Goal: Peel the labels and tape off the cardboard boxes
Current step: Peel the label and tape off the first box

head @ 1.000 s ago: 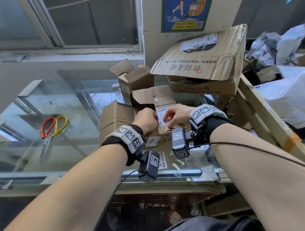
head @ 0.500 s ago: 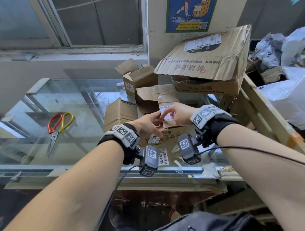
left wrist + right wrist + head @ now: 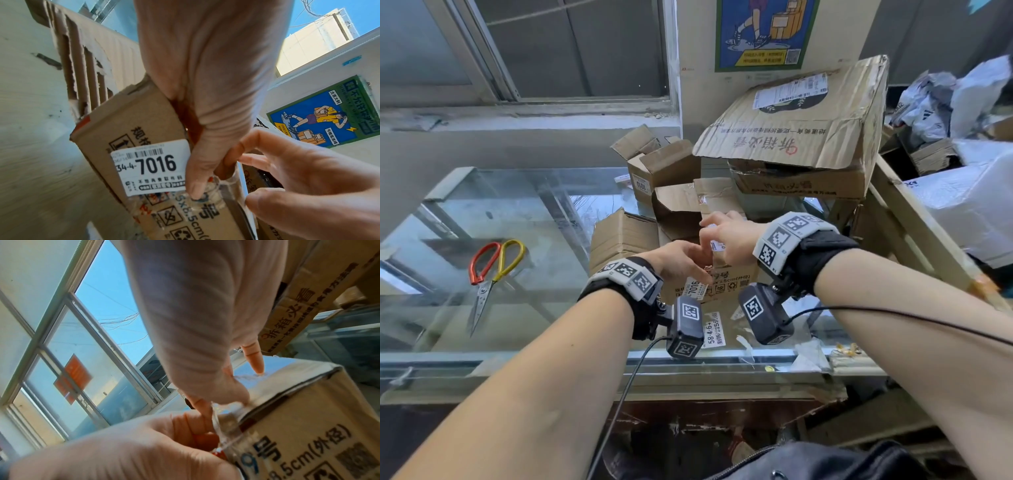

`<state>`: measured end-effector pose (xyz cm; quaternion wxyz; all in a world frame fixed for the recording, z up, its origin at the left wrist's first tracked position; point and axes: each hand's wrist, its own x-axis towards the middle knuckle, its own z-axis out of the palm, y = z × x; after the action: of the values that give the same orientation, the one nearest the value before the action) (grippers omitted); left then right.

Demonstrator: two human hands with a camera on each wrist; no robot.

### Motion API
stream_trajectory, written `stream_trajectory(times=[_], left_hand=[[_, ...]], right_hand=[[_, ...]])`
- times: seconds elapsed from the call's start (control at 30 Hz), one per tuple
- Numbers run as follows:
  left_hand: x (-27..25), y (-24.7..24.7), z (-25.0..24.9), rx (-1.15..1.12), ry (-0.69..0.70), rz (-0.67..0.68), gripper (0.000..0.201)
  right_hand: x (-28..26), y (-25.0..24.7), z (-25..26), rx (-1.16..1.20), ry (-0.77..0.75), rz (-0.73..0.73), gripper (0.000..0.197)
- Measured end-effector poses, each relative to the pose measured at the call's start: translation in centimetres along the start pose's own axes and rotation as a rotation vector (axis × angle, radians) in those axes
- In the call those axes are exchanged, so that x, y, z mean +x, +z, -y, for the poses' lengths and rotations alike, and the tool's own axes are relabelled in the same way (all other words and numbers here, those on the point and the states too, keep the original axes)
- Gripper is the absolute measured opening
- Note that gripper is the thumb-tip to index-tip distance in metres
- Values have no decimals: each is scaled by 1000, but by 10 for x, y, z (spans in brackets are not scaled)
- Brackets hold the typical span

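On the glass counter [image 3: 524, 212], both hands' fingers [image 3: 195, 183] pinch box tape [image 3: 213, 201].

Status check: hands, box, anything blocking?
Left hand pinches clear tape at the small box edge. Right hand picks at the box top. 7016 label still stuck on. Nothing blocking; scissors unused, off left.

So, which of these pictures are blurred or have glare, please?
Head view: mostly sharp, the glass counter mirrors the window. Left wrist view: the 7016 label is readable, the left hand is soft. Right wrist view: the right hand is blurred and washed out, the box print is soft.
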<state>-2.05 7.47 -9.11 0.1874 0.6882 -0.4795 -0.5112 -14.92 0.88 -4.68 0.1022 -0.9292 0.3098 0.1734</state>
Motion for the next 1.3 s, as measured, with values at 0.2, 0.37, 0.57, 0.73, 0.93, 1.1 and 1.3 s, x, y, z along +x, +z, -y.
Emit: stream_trajectory(times=[0.2, 0.37, 0.57, 0.73, 0.93, 1.1, 1.3], left_hand=[[0, 1, 2, -71, 20, 1, 26], [-1, 1, 5, -101, 48, 27, 26], [-6, 4, 6, -161, 62, 11, 29], [-6, 9, 4, -206, 44, -35, 27], [-9, 11, 1, -187, 21, -56, 26], [-10, 15, -1, -136, -8, -106, 26], [-8, 17, -1, -192, -39, -234, 22]], right_hand=[[3, 1, -13, 165, 11, -20, 59], [5, -2, -16, 191, 56, 20, 81], [3, 2, -11, 126, 102, -20, 76], [2, 9, -8, 84, 90, -57, 66], [6, 21, -7, 39, 144, -75, 45], [8, 36, -5, -105, 134, -131, 39], [3, 22, -11, -25, 108, -172, 37]])
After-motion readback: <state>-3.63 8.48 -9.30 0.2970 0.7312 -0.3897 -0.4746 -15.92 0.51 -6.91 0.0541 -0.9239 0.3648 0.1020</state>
